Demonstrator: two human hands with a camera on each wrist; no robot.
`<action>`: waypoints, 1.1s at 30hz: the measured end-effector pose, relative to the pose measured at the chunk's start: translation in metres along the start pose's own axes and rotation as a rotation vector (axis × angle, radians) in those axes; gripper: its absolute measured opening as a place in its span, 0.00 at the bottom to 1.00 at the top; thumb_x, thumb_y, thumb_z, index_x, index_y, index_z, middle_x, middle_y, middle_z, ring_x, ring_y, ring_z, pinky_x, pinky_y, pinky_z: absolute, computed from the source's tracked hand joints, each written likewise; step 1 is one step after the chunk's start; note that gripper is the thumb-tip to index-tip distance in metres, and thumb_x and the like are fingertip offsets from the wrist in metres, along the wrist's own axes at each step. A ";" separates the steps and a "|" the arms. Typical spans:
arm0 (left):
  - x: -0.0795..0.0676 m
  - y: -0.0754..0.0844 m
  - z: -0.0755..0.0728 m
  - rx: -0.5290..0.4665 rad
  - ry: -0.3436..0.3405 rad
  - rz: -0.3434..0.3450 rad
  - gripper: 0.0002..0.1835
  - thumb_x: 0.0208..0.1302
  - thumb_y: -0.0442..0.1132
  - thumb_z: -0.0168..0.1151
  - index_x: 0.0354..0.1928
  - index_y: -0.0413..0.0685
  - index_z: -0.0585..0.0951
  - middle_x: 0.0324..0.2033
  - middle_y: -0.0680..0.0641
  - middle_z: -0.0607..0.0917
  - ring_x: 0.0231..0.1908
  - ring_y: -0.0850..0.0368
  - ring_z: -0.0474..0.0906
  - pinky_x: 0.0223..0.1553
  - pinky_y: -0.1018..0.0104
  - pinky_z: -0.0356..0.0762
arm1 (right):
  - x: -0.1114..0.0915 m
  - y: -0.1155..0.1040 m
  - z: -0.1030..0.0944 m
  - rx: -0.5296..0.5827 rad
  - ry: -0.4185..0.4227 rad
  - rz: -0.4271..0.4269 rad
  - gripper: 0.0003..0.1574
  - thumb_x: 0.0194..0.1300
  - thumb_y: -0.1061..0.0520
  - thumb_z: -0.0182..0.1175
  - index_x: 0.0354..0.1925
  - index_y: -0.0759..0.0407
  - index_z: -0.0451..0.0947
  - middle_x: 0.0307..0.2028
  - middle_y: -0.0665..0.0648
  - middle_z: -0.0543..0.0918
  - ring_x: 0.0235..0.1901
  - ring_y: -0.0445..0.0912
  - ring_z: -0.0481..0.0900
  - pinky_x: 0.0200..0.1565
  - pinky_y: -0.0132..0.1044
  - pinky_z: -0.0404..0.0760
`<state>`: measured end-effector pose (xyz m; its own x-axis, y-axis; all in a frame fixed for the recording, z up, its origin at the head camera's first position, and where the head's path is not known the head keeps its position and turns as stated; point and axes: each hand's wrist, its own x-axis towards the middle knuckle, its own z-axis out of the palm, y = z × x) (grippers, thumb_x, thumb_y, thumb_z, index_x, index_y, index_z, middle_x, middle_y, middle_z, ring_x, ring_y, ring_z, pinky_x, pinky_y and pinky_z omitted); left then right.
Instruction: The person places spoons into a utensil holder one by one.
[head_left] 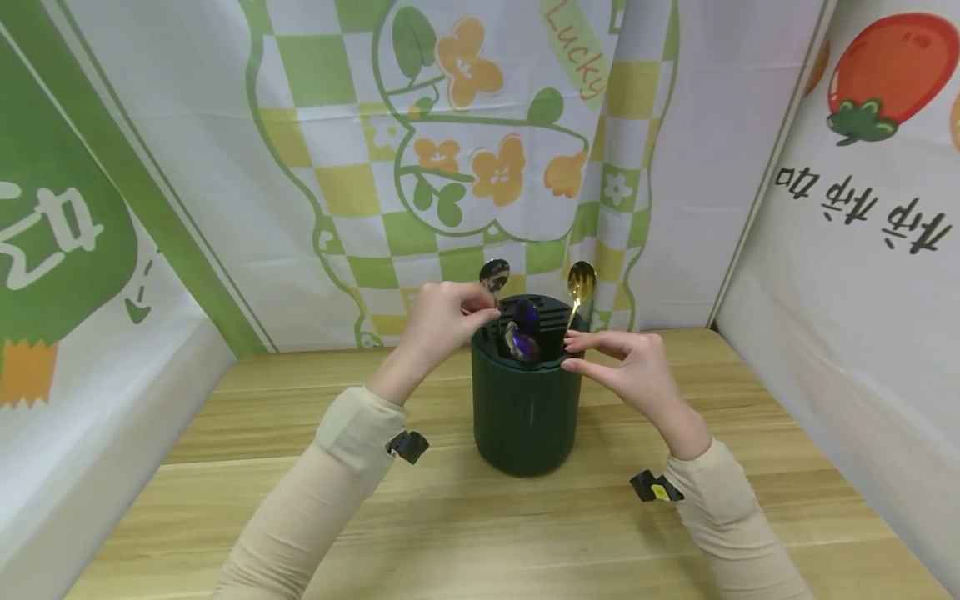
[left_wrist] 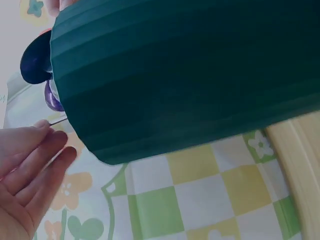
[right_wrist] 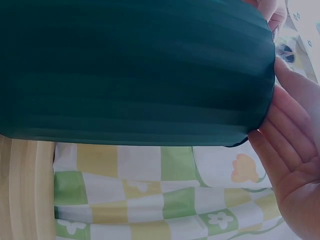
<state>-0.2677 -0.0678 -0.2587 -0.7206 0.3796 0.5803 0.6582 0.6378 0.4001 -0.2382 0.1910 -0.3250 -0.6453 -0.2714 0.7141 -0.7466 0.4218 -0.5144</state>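
Observation:
A dark green ribbed utensil holder [head_left: 527, 417] stands upright on the table, with a slotted black top. My left hand [head_left: 448, 321] is at the left of its rim and pinches the thin handle of a silver spoon [head_left: 495, 275], bowl up. In the left wrist view, the left hand [left_wrist: 30, 172] has thumb and index finger together on that handle. At the right rim my right hand [head_left: 626, 367] holds a gold spoon [head_left: 582, 282] low on its handle, between thumb and fingers. Two purple-tinted spoons [head_left: 522, 343] stand in the holder between the hands.
The holder rests on a wood-grain table [head_left: 420, 517]. Behind it hangs a green, yellow and white checked cloth [head_left: 330, 167]. Printed white panels [head_left: 847, 292] stand at the left and right sides. Small black cameras [head_left: 408, 447] are strapped to both wrists.

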 end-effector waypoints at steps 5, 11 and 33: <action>-0.002 -0.008 -0.006 0.004 -0.022 -0.053 0.05 0.57 0.40 0.60 0.32 0.50 0.82 0.29 0.53 0.84 0.29 0.61 0.80 0.31 0.69 0.78 | 0.001 -0.001 0.000 -0.003 0.004 -0.003 0.12 0.45 0.51 0.68 0.32 0.50 0.83 0.37 0.46 0.84 0.41 0.37 0.80 0.46 0.29 0.75; -0.007 -0.019 -0.011 -0.003 0.042 -0.139 0.07 0.59 0.41 0.57 0.35 0.49 0.80 0.31 0.51 0.84 0.29 0.58 0.79 0.31 0.67 0.77 | 0.001 0.001 0.000 -0.006 0.013 -0.008 0.12 0.45 0.51 0.68 0.32 0.52 0.83 0.37 0.47 0.84 0.41 0.37 0.80 0.46 0.29 0.75; -0.038 -0.064 -0.003 0.025 0.292 -0.132 0.05 0.57 0.39 0.58 0.32 0.47 0.81 0.29 0.50 0.83 0.31 0.57 0.78 0.31 0.63 0.77 | 0.000 -0.020 -0.006 -0.133 0.152 -0.271 0.16 0.36 0.69 0.70 0.31 0.65 0.82 0.34 0.62 0.84 0.38 0.54 0.81 0.45 0.30 0.75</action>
<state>-0.2817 -0.1248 -0.3037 -0.7040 0.0857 0.7050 0.5547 0.6864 0.4704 -0.2227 0.1873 -0.3117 -0.3873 -0.2616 0.8840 -0.8537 0.4638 -0.2368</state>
